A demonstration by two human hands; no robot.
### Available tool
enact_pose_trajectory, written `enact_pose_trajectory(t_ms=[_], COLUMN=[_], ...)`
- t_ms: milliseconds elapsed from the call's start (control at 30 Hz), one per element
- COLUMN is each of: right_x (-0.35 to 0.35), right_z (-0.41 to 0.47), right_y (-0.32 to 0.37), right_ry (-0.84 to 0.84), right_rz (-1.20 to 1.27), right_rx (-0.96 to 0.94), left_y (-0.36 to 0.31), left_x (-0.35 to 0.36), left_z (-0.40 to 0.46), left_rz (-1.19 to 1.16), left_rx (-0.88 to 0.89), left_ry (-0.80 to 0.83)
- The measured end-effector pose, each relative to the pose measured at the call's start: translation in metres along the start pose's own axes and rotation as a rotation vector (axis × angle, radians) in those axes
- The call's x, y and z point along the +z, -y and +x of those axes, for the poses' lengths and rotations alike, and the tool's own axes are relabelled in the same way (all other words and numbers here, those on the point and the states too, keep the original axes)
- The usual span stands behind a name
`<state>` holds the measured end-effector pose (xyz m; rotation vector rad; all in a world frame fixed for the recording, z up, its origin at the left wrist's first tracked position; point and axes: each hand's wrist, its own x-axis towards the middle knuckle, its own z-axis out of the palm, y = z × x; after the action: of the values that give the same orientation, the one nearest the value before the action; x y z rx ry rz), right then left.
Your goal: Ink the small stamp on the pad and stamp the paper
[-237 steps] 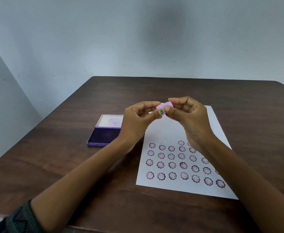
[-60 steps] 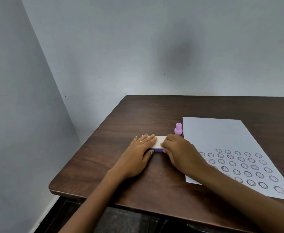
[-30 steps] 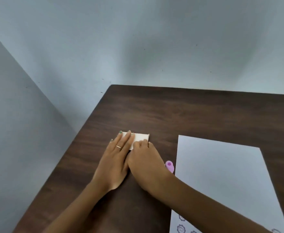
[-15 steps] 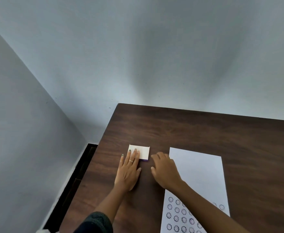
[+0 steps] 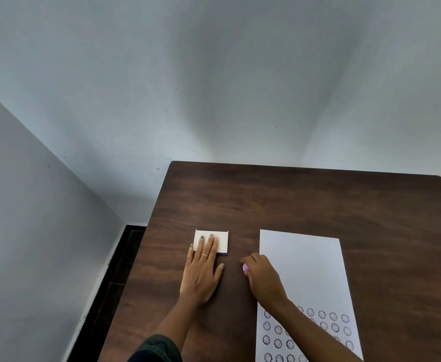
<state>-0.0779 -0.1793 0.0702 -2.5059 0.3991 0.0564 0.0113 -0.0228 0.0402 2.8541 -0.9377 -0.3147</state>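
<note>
- The right hand point(image 5: 262, 278) is curling its grip around the small lilac plastic stamp point(image 5: 245, 267), just beside the left edge of the white paper sheet point(image 5: 305, 270).
- The left hand point(image 5: 202, 270), fingers spread, is lying flat on the closed white-lidded purple ink pad point(image 5: 220, 241).
- The pad is lying up and left of the stamp on the dark wooden table point(image 5: 305, 199); its lid, I judge, needs opening first.

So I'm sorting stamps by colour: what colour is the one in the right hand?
Light purple stamp, peeking from the right hand; head view.
</note>
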Motion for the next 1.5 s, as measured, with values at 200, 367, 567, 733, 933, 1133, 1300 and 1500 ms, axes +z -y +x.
enact_pose_trajectory(t_ms=[200, 367, 567, 733, 933, 1133, 1300, 1500], right_x=[-0.003, -0.003, 0.000, -0.011, -0.019, -0.010, -0.012, -0.015], right_z=[0.034, 0.058, 0.065, 0.048, 0.005, -0.008, 0.009, 0.023], right_y=[0.005, 0.007, 0.001, -0.017, -0.069, -0.080, -0.076, -0.071], right_ry=[-0.045, -0.095, -0.083, -0.248, -0.225, -0.128, -0.120, -0.111], right_rz=[0.125, 0.179, 0.159, 0.057, -0.239, -0.298, -0.304, -0.295], right_rx=[0.074, 0.123, 0.106, 0.052, 0.250, 0.307, 0.296, 0.270], left_y=[-0.002, -0.001, -0.004, -0.007, -0.018, -0.021, -0.021, -0.021], left_x=[0.009, 0.014, 0.016, 0.019, 0.021, 0.026, 0.028, 0.027], left_z=[0.000, 0.001, 0.001, -0.002, -0.003, 0.001, 0.003, 0.004], left_rz=[-0.037, -0.063, -0.084, -0.108, -0.153, -0.152, -0.159, -0.153], left_rx=[-0.012, -0.018, -0.026, -0.009, -0.008, -0.023, -0.021, -0.021], left_ry=[-0.012, -0.031, -0.059, -0.082, -0.106, -0.103, -0.111, -0.114])
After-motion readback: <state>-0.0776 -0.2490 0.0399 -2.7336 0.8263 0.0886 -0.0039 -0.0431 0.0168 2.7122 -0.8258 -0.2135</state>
